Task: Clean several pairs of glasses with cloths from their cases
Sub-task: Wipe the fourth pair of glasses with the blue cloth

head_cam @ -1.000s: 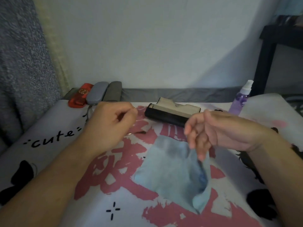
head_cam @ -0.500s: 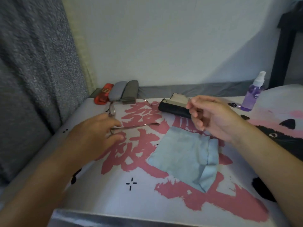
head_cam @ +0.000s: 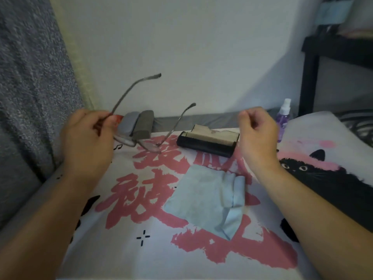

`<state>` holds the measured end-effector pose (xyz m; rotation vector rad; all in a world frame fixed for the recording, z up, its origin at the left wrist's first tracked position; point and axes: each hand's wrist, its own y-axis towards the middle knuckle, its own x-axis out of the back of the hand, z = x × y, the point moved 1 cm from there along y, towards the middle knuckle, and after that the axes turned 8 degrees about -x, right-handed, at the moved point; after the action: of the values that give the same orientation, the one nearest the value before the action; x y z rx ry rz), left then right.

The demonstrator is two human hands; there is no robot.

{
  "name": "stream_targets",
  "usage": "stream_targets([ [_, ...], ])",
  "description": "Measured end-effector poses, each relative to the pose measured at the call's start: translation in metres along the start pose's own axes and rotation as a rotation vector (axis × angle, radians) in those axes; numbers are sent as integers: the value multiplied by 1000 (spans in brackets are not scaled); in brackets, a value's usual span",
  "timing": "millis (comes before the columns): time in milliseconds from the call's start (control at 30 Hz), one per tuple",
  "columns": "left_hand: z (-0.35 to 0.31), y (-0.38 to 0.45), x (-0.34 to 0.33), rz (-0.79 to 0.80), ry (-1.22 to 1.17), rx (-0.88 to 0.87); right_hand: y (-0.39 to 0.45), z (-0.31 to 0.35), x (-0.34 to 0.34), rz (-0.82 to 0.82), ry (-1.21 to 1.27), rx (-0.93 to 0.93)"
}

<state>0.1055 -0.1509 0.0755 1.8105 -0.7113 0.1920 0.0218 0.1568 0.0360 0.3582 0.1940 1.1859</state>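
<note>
The blue cloth (head_cam: 207,201) lies soft and limp on the bed (head_cam: 153,257) at 6 o'clock. At 10 o'clock, the left hand (head_cam: 88,136) pinches the light, fragile glasses (head_cam: 141,126) by one temple; hold the frame, not lenses. The right hand (head_cam: 256,134) is curled, empty.

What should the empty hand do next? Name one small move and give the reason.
Probably lower the right hand to pick up the blue cloth. The left hand already holds the glasses up by one temple, arms unfolded, while the cloth lies flat on the printed cover, just below the right hand, whose curled fingers hold nothing.
</note>
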Motion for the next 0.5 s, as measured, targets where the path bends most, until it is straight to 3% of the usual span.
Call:
stream_targets([
  [100, -15, 6, -28, 4, -140, 21, 23, -12, 21, -305, 66, -2],
  [167, -21, 8, -51, 49, -171, -31, 39, -26, 34, -404, -68, -25],
  [267, -25, 8, -81, 66, -163, -75, 59, -44, 46, -345, -245, -85],
  [500, -6, -16, -121, 30, -404, 131, 83, -56, 47, -212, -139, -94],
])
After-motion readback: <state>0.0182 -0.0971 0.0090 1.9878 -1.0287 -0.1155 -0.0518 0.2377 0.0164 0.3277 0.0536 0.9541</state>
